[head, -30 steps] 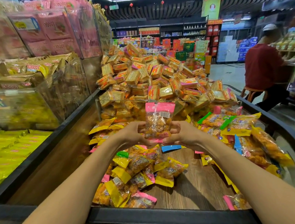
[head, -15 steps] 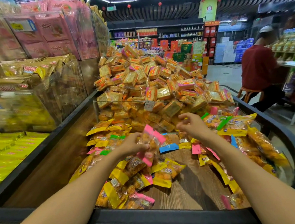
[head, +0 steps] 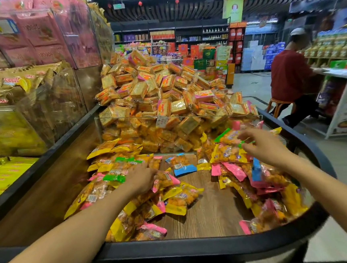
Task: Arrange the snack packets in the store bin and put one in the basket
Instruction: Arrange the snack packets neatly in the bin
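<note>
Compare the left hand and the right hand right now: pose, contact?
The left hand lies low, resting on the near packet pile; the right hand is raised, fingers spread, reaching toward the green-topped packets. Left touches packets; whether the right touches any is unclear. Both are inside the bin.

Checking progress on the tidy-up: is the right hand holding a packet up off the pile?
No, the right hand hovers with spread fingers over the packets at the right, gripping none.
</note>
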Motion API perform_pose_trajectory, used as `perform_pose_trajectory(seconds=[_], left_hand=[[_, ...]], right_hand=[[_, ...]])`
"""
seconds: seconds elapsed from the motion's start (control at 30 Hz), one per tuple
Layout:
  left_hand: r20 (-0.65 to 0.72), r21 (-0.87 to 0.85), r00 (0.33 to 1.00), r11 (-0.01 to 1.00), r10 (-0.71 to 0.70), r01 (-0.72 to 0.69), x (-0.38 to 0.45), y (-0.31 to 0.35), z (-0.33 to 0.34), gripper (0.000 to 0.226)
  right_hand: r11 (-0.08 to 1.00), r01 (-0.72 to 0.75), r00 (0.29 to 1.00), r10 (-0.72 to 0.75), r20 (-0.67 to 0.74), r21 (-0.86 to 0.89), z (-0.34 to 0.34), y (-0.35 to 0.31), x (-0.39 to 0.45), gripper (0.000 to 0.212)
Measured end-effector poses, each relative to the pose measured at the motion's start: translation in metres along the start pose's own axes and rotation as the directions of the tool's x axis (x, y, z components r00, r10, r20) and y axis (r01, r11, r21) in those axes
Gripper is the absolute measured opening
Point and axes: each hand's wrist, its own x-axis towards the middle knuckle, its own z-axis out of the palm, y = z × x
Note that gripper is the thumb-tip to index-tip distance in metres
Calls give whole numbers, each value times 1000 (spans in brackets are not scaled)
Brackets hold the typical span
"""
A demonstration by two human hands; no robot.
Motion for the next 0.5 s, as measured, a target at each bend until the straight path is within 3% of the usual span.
perform_pose_trajectory(seconds=[0.17,0.27,0.37,0.5], left_hand=[[-89,-102,996,995,-27,18,-1,3,-10,43],[-168,-217,982,968,87,-123,1,36,-25,40],[-22,-390,949,871,314,-298,-2,98,-36,36],[244,-559,771,735,588,-384,-6,189,-30,50]], right_hand=[[987,93,995,-88,44,-132,4,28,-34,25],[980,134,991,-133,18,-146,5,28,-32,28],[969,177,984,-172,44,-173,5,27,-27,33],[978,144,990,-142,25,-152,6,43,-25,32]])
